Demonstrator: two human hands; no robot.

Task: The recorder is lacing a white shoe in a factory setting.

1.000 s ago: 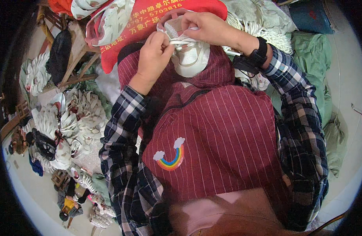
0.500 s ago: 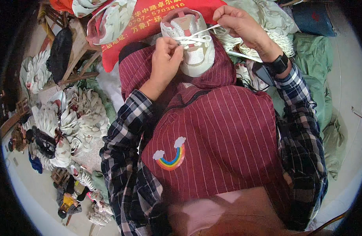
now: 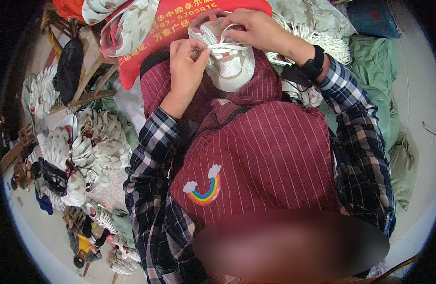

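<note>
A white and beige sneaker [image 3: 231, 81] with pink lining rests on my lap, toe pointing toward me. White shoelace [image 3: 226, 48] crosses its front in loose strands. At the shoe's left edge, my left hand [image 3: 185, 66] is closed, thumb and forefinger pinching the lace. My right hand [image 3: 254, 32] lies over the shoe's upper right side, fingers bent round a raised loop of lace near the tongue. Its fingertips are partly hidden.
Another sneaker [image 3: 128, 31] sits on a red cloth [image 3: 199, 14] beyond my lap. Bundled white laces [image 3: 322, 42] lie at the right, near green sacks [image 3: 376, 71]. Piled shoe parts [image 3: 85, 146] fill the left, beside a wooden stand [image 3: 88, 83]. Farther off is another person [image 3: 83, 244].
My right hand has come in leftward from the upper right, where it held a lace end taut, to the shoe's tongue. My left hand has shifted slightly left and up, still pinching.
</note>
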